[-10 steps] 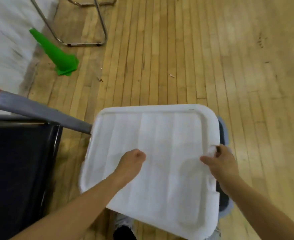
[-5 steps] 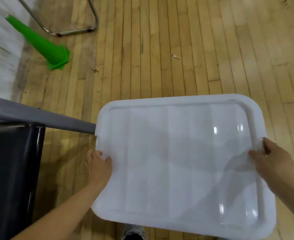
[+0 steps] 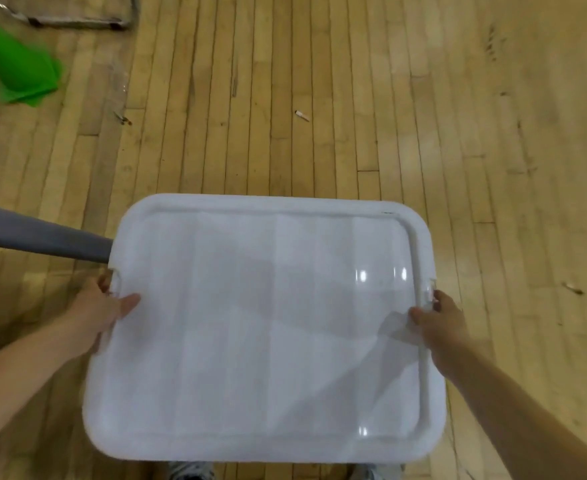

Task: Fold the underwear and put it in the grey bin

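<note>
Both hands held a white plastic lid [image 3: 264, 327] flat above the wooden floor [image 3: 354, 98]. The left hand [image 3: 98, 313] had its grip on the lid's left edge, thumb lying on top and fingers tucked beneath; the right hand [image 3: 437, 320] pinched the right edge the same way, beside a small notch in the rim. Neither the underwear nor the grey bin could be seen; whatever lay under the lid was hidden. The step in hand appeared to be handling the bin's lid, either taking it off or setting it on, and which one I could not tell. The next move likely called for keeping the lid level and setting it down squarely. A green cone [image 3: 15, 71] lay far left.
</note>
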Action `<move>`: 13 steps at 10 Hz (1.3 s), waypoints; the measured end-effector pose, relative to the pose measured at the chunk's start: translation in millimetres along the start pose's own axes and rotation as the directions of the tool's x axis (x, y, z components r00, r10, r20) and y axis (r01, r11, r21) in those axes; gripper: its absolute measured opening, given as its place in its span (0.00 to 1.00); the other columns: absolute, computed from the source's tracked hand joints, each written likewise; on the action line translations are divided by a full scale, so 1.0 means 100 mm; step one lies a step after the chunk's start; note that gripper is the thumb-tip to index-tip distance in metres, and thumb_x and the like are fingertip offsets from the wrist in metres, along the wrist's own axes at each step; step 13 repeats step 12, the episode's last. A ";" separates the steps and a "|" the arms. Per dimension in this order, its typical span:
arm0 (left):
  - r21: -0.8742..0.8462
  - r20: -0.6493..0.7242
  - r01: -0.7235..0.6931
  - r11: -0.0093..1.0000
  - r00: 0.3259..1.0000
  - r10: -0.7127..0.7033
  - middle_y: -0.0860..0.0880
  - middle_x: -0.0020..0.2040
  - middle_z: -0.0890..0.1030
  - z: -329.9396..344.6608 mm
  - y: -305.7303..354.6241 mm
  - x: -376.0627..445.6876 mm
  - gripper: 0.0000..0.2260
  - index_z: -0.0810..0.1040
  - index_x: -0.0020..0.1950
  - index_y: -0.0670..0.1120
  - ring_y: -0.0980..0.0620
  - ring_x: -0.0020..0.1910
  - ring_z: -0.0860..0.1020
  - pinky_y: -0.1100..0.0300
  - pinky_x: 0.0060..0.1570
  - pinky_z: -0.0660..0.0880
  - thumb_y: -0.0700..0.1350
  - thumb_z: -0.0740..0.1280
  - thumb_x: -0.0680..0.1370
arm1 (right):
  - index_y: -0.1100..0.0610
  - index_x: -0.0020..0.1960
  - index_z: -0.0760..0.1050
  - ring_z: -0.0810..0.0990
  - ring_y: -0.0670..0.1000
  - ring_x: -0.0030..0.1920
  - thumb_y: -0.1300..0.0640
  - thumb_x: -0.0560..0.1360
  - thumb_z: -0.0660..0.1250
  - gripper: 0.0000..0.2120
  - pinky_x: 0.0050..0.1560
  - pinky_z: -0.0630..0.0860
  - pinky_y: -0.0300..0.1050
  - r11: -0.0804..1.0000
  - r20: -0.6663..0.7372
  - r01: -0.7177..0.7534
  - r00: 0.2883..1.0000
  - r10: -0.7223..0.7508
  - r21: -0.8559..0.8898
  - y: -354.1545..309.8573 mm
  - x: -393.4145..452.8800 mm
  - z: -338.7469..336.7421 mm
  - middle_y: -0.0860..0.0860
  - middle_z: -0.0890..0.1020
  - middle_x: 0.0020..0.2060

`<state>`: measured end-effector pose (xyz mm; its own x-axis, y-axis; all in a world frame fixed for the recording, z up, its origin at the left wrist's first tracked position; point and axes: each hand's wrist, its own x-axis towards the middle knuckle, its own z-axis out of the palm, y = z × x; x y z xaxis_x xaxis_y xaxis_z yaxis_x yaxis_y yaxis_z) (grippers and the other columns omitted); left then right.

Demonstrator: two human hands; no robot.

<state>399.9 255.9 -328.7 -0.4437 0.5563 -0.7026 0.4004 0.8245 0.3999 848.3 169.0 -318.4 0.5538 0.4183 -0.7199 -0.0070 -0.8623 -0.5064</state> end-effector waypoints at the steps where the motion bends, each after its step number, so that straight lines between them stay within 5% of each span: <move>1: -0.131 0.198 0.105 0.986 0.977 -0.077 0.39 0.53 0.81 -0.05 -0.05 0.14 0.22 0.71 0.63 0.37 0.39 0.48 0.81 0.42 0.53 0.76 0.40 0.71 0.71 | 0.60 0.68 0.67 0.79 0.59 0.46 0.70 0.73 0.63 0.24 0.37 0.77 0.47 0.996 0.106 -0.086 0.991 0.085 0.004 -0.05 0.11 -0.08 0.59 0.77 0.52; 2: -0.014 0.260 0.074 0.997 0.963 -0.068 0.42 0.34 0.84 0.05 0.08 0.09 0.07 0.75 0.53 0.31 0.45 0.29 0.82 0.53 0.30 0.80 0.33 0.63 0.77 | 0.60 0.68 0.67 0.81 0.60 0.46 0.72 0.73 0.63 0.25 0.37 0.79 0.48 0.989 0.131 -0.137 0.983 0.128 0.056 -0.04 0.21 -0.21 0.59 0.79 0.51; 3: 0.007 0.240 0.092 0.996 0.967 -0.091 0.39 0.38 0.82 0.04 0.16 0.08 0.10 0.74 0.56 0.32 0.39 0.31 0.81 0.55 0.24 0.78 0.33 0.66 0.75 | 0.57 0.69 0.67 0.80 0.59 0.48 0.68 0.73 0.65 0.25 0.45 0.80 0.51 0.992 0.066 -0.106 0.992 0.110 -0.066 -0.03 0.29 -0.22 0.59 0.78 0.54; 4: 0.064 0.100 0.048 0.997 0.994 -0.054 0.42 0.42 0.76 0.12 0.25 -0.07 0.11 0.73 0.51 0.42 0.42 0.37 0.74 0.52 0.33 0.76 0.34 0.71 0.73 | 0.50 0.66 0.68 0.78 0.60 0.47 0.63 0.70 0.71 0.27 0.51 0.79 0.57 0.961 -0.096 -0.105 0.992 0.083 -0.256 -0.07 0.27 -0.18 0.59 0.71 0.58; 5: 0.093 0.016 0.055 0.994 0.998 -0.057 0.40 0.55 0.76 0.14 0.25 -0.14 0.24 0.69 0.65 0.38 0.39 0.48 0.76 0.49 0.44 0.75 0.39 0.74 0.72 | 0.59 0.66 0.66 0.74 0.62 0.52 0.65 0.72 0.69 0.25 0.54 0.77 0.54 0.938 -0.189 -0.081 0.982 0.017 -0.338 -0.13 0.16 -0.09 0.60 0.66 0.59; 6: 0.092 -0.004 0.065 0.994 0.998 -0.065 0.41 0.61 0.74 0.15 0.21 -0.15 0.26 0.63 0.69 0.39 0.37 0.57 0.74 0.42 0.57 0.73 0.42 0.71 0.75 | 0.65 0.64 0.64 0.75 0.61 0.50 0.70 0.73 0.62 0.20 0.49 0.76 0.51 0.954 -0.226 -0.058 0.974 -0.010 -0.293 -0.16 0.02 0.03 0.62 0.69 0.59; 7: 0.133 -0.012 0.057 0.990 0.998 -0.056 0.36 0.63 0.73 0.18 0.25 -0.14 0.26 0.64 0.69 0.37 0.35 0.59 0.74 0.46 0.56 0.73 0.40 0.70 0.75 | 0.62 0.60 0.64 0.75 0.55 0.39 0.69 0.74 0.60 0.16 0.36 0.73 0.47 0.979 -0.181 -0.060 0.983 0.024 -0.196 -0.13 0.01 -0.04 0.57 0.74 0.43; 8: 0.114 -0.055 0.041 0.993 0.998 -0.035 0.34 0.65 0.70 0.20 0.25 -0.07 0.29 0.61 0.71 0.36 0.34 0.63 0.71 0.45 0.58 0.71 0.38 0.70 0.74 | 0.59 0.58 0.64 0.73 0.53 0.37 0.69 0.74 0.58 0.14 0.31 0.70 0.44 0.985 -0.229 -0.042 0.974 0.003 -0.166 -0.09 0.04 -0.06 0.56 0.73 0.41; 9: 0.023 -0.052 0.045 0.999 0.998 -0.044 0.41 0.59 0.72 0.37 0.13 -0.06 0.25 0.58 0.73 0.41 0.40 0.54 0.73 0.47 0.55 0.70 0.36 0.62 0.78 | 0.60 0.57 0.65 0.76 0.57 0.45 0.72 0.72 0.60 0.16 0.43 0.77 0.52 0.977 -0.323 -0.036 0.946 -0.035 -0.211 0.00 -0.05 0.19 0.58 0.74 0.47; 10: 0.127 -0.129 0.070 0.990 0.990 -0.053 0.37 0.73 0.59 0.50 0.26 -0.26 0.27 0.53 0.76 0.41 0.38 0.69 0.63 0.48 0.66 0.63 0.36 0.57 0.78 | 0.65 0.63 0.67 0.74 0.63 0.58 0.74 0.69 0.63 0.23 0.60 0.73 0.58 0.955 -0.405 -0.007 0.907 -0.119 -0.297 0.10 -0.03 0.34 0.61 0.74 0.57; 11: 0.071 -0.009 -0.022 0.997 1.000 0.023 0.39 0.71 0.65 0.40 0.21 -0.21 0.28 0.54 0.76 0.43 0.38 0.65 0.69 0.46 0.65 0.68 0.37 0.60 0.79 | 0.64 0.66 0.64 0.76 0.59 0.49 0.71 0.72 0.63 0.23 0.47 0.75 0.50 0.980 -0.255 -0.011 0.966 -0.041 -0.200 0.03 -0.07 0.20 0.60 0.74 0.53; 12: -0.066 0.138 -0.129 0.989 0.981 0.137 0.50 0.67 0.71 0.23 0.26 -0.51 0.32 0.58 0.75 0.48 0.47 0.59 0.74 0.49 0.59 0.73 0.46 0.70 0.75 | 0.63 0.71 0.59 0.75 0.57 0.50 0.61 0.72 0.70 0.32 0.44 0.73 0.46 0.960 -0.058 0.147 0.985 -0.165 -0.238 -0.25 -0.45 0.16 0.59 0.72 0.59; 13: -0.066 0.138 -0.129 0.989 0.981 0.137 0.50 0.67 0.71 0.23 0.26 -0.51 0.32 0.58 0.75 0.48 0.47 0.59 0.74 0.49 0.59 0.73 0.46 0.70 0.75 | 0.63 0.71 0.59 0.75 0.57 0.50 0.61 0.72 0.70 0.32 0.44 0.73 0.46 0.960 -0.058 0.147 0.985 -0.165 -0.238 -0.25 -0.45 0.16 0.59 0.72 0.59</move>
